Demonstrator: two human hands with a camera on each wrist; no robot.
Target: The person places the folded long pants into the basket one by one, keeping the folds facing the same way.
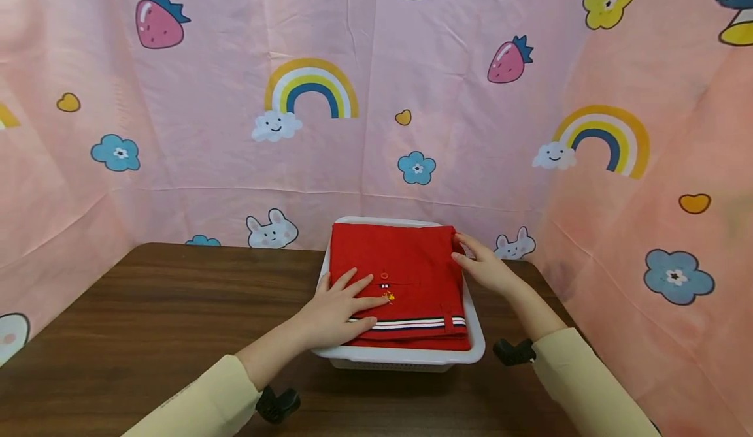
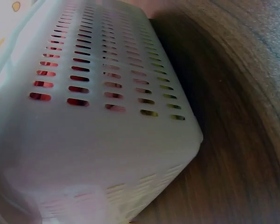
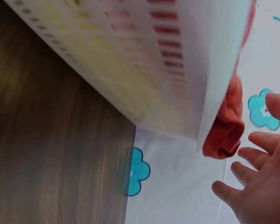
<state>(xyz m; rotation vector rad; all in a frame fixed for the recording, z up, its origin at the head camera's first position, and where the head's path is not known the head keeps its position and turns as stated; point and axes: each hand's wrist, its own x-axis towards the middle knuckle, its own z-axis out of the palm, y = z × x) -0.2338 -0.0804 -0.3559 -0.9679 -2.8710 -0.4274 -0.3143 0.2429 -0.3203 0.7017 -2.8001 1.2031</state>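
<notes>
**Folded red garment in basket, both hands on it**

Red folded garment [image 1: 406, 280] (striped hem, small button) lies in white slotted basket [image 1: 476, 349] on the dark wood desk [image 1: 147, 313]. Left hand [image 1: 338, 309] rests flat on its front, fingers straight. Right hand [image 1: 485, 267] touches the garment's right edge, fingers relaxed, gripping nothing

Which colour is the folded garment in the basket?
Red garment, striped hem; head view shows it best.
</notes>
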